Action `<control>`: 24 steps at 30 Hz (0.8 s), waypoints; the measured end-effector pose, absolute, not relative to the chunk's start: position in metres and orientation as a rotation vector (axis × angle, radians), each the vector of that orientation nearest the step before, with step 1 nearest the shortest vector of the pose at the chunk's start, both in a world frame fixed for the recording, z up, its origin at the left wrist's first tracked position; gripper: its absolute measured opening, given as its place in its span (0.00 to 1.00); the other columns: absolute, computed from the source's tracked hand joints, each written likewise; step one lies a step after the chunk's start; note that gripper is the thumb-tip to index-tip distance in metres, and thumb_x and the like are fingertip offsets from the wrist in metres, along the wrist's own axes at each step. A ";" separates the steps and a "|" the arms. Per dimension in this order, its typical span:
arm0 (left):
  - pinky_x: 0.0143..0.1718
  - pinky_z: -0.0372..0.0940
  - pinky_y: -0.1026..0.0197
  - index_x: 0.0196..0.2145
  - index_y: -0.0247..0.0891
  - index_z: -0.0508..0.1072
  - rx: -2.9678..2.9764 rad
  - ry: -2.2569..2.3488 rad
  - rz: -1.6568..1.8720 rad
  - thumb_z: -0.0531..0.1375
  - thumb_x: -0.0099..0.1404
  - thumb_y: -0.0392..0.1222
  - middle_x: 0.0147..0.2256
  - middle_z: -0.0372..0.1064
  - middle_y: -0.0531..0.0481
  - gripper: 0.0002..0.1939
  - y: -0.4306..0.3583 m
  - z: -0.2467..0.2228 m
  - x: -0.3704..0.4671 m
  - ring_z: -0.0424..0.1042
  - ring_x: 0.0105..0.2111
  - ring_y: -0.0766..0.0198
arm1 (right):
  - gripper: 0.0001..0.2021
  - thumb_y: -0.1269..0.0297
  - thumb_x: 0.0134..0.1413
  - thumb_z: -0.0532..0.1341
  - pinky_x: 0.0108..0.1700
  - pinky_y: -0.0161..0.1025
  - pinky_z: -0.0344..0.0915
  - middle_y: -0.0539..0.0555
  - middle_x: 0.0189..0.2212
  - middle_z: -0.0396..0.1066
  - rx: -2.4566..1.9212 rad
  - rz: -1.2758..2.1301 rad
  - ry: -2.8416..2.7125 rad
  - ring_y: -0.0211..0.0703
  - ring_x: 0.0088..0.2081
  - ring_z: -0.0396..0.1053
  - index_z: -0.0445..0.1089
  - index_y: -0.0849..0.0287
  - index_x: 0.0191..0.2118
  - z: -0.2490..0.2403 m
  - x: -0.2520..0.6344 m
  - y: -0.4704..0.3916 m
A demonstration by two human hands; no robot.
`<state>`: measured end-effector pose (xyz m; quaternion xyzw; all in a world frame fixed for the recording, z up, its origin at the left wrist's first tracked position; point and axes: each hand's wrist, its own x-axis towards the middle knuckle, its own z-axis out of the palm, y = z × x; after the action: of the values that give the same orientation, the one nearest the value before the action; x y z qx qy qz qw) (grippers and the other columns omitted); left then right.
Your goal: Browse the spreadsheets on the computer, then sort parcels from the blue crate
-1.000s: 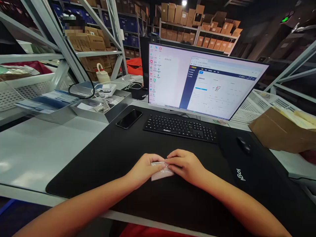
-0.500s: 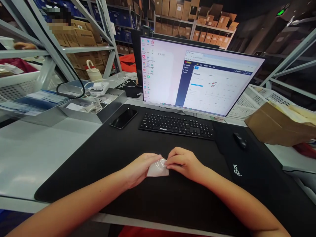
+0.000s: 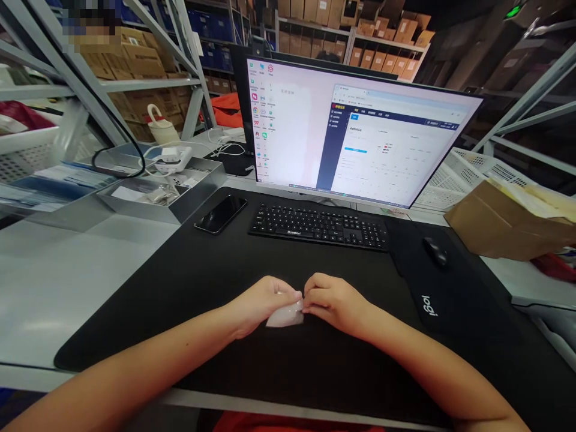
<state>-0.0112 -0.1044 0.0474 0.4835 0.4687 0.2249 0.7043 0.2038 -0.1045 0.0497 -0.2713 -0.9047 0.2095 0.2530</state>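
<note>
Over the black desk mat [image 3: 216, 270], my left hand [image 3: 265, 303] is closed on a small whitish, glossy packet [image 3: 285, 315], with the thumb across its upper edge. My right hand [image 3: 332, 300] is closed too, its fingertips pinched together at the packet's right edge. Both hands almost touch each other there. The packet's contents cannot be made out. Behind the hands lies a black keyboard [image 3: 317, 227].
A lit monitor [image 3: 306, 132] stands behind the keyboard. A phone [image 3: 221, 214] lies left of it, a mouse [image 3: 435, 252] right. Grey trays [image 3: 198, 191] are at the left, a brown cardboard box [image 3: 499, 225] at the right. Shelves with boxes stand behind.
The view has shifted slightly. My left thumb has moved further over the packet toward my right fingertips, and less of the packet's upper part shows.
</note>
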 end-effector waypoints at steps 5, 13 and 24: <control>0.28 0.52 0.63 0.26 0.32 0.79 1.090 1.070 0.512 0.70 0.48 0.62 0.22 0.70 0.49 0.26 -0.103 0.046 -0.012 0.60 0.24 0.68 | 0.09 0.65 0.65 0.56 0.38 0.33 0.67 0.53 0.37 0.71 -0.755 0.439 -2.493 0.34 0.37 0.69 0.71 0.57 0.35 0.043 0.200 -0.104; 0.27 0.53 0.63 0.26 0.34 0.76 0.997 1.090 0.587 0.70 0.47 0.65 0.22 0.70 0.50 0.27 -0.105 0.038 -0.020 0.62 0.23 0.68 | 0.05 0.67 0.63 0.58 0.45 0.39 0.67 0.54 0.37 0.72 -0.549 0.035 -2.476 0.40 0.44 0.69 0.70 0.58 0.36 0.044 0.195 -0.101; 0.25 0.53 0.66 0.29 0.34 0.72 1.083 1.095 0.605 0.69 0.48 0.67 0.23 0.69 0.53 0.30 -0.102 0.038 -0.031 0.61 0.22 0.71 | 0.08 0.67 0.66 0.53 0.40 0.36 0.68 0.53 0.38 0.77 -0.464 0.308 -2.493 0.36 0.38 0.71 0.69 0.55 0.38 0.052 0.196 -0.106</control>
<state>-0.0310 -0.1019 0.0379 0.4818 0.4873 0.2693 0.6767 0.1962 -0.1055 0.0519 -0.1739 -0.9341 0.1154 0.2896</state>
